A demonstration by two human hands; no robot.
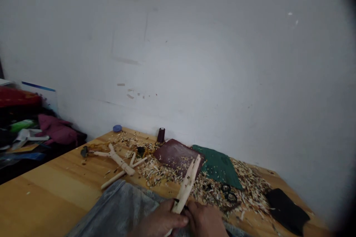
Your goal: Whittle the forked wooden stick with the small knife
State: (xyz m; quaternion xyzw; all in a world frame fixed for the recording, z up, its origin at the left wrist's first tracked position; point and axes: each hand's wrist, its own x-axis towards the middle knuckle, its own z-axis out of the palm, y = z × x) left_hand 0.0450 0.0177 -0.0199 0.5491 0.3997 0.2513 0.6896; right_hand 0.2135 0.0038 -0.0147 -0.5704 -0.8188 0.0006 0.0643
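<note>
A peeled, pale forked branch (187,185) slants up and away over the near edge of the table. My left hand (160,219) is closed around its lower end, thumb lying along the wood. Beside it my right hand (206,221) is closed, its fingers against the branch. A thin dark tool (185,207), perhaps a knife blade, crosses the branch between both hands; its handle is hidden in my right hand. Under my hands lies grey cloth (125,203). Two more peeled forked sticks, one a thick piece (121,163) and one a thinner piece (115,179), rest on the table to the left.
Wood shavings (250,189) cover much of the wooden table (47,203). A maroon sheet (174,155), a green sheet (219,166) and a black flat piece (287,209) lie among them. A dark thread spool (160,135) and a blue round object (117,128) stand near the wall.
</note>
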